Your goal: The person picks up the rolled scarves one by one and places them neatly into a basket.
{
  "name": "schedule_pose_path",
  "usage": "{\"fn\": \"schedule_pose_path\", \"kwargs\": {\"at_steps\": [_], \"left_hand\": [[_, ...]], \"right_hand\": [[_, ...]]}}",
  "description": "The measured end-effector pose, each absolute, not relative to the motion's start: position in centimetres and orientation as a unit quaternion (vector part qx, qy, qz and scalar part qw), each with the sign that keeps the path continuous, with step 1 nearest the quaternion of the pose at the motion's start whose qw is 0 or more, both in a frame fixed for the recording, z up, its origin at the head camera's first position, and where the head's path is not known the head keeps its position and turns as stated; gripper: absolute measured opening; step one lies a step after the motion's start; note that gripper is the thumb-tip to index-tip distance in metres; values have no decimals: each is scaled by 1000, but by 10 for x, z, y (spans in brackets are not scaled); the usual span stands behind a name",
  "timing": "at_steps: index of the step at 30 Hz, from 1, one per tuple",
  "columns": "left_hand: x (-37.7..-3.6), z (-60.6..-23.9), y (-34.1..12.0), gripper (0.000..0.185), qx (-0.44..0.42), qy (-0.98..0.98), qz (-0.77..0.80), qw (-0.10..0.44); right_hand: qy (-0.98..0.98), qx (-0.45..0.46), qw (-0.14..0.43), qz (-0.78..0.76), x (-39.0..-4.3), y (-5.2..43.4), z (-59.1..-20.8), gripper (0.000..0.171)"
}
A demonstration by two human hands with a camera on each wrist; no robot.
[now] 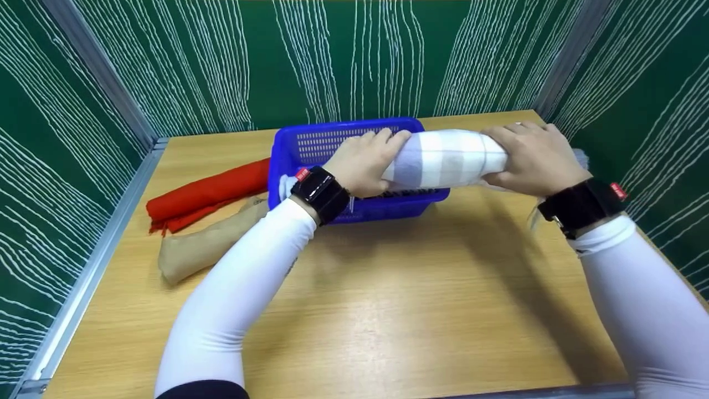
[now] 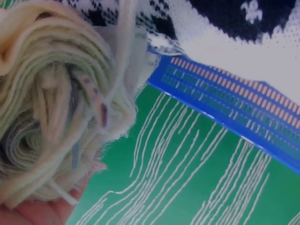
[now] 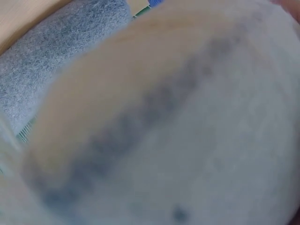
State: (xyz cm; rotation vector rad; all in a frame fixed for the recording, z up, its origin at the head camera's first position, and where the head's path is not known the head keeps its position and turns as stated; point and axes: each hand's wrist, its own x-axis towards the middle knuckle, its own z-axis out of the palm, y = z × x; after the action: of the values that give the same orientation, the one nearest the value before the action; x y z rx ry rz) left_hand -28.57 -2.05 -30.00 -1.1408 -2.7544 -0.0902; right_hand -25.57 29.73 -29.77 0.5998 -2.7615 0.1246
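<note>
A rolled plaid scarf (image 1: 448,158), white with grey-blue and beige bands, is held level over the right part of a blue plastic basket (image 1: 346,126). My left hand (image 1: 368,163) grips its left end and my right hand (image 1: 529,158) its right end, fingers over the top. The left wrist view shows the coiled end of the scarf (image 2: 61,79) with loose fringe strands, and left fingertips (image 2: 37,213) beneath it. Beyond it a black-and-white knitted piece (image 2: 206,33) overlaps the basket (image 2: 225,105). The scarf (image 3: 197,126) blurs across most of the right wrist view.
Left of the basket, a red rolled cloth (image 1: 213,191) and a tan rolled cloth (image 1: 205,249) lie on the wooden table (image 1: 365,316). A fuzzy grey roll (image 3: 61,61) shows past the scarf, mostly behind my right hand from above. Green panels (image 1: 183,66) with white lines enclose the table.
</note>
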Motion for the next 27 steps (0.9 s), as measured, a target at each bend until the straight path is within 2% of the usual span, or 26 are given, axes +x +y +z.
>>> {"fn": "schedule_pose_path", "kwargs": {"at_steps": [7,27], "left_hand": [[-287,-300,-29,86,-383,-920,-32,84],[-293,-295,-51,92,-375,-923,-32,79]], "right_hand": [[-966,205,153,44,-258,289,-298,71],[-960,220,170,46,-262,268,-296,70]]}}
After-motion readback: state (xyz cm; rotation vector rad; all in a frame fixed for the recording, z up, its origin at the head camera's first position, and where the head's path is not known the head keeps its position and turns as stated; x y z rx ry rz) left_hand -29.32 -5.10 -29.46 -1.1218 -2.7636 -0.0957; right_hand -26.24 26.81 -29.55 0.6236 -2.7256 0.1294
